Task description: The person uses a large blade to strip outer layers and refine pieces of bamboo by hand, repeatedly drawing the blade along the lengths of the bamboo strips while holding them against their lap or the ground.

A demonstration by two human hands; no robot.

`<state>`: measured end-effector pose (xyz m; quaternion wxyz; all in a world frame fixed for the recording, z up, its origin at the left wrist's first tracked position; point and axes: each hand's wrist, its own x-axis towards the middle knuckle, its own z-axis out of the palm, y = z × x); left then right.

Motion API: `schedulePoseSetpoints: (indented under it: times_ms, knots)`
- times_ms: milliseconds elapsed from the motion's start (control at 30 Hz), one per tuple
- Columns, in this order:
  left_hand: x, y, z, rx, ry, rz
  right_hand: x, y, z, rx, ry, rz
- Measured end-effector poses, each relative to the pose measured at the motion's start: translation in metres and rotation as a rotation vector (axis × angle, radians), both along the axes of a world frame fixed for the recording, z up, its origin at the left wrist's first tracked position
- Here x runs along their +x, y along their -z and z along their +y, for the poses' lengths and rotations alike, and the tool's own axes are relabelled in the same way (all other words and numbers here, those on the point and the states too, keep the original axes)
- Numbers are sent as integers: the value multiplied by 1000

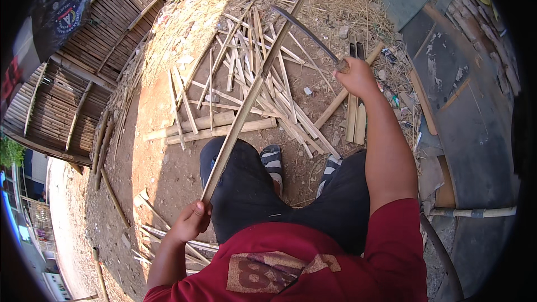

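Left hand (192,222): fingers clamped on near end of bamboo strip (240,114), which slants away beyond them. Right hand (357,78): fingers wrapped round handle of curved knife (311,34), blade overlapping strip, up-left of them.

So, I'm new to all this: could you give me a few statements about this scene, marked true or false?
1. The left hand grips the near end of a long bamboo strip. True.
2. The right hand is empty. False: it holds a curved blade.
3. Loose strips lie heaped on the ground ahead. True.
4. The footwear is plain white. False: it has dark and light stripes.
5. The shirt is dark red. True.
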<state>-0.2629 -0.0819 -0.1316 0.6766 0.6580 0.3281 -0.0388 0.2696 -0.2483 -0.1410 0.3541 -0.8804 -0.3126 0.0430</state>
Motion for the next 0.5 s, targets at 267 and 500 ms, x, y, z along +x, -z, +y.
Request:
schedulePoseSetpoints:
  times_ms: [267,500]
  knots:
    - [-92,64,43,61,-831,-91,43,47,-41,645,286,637]
    - [-246,192,26,204,-1539,279,59,80,-49,810,418,829]
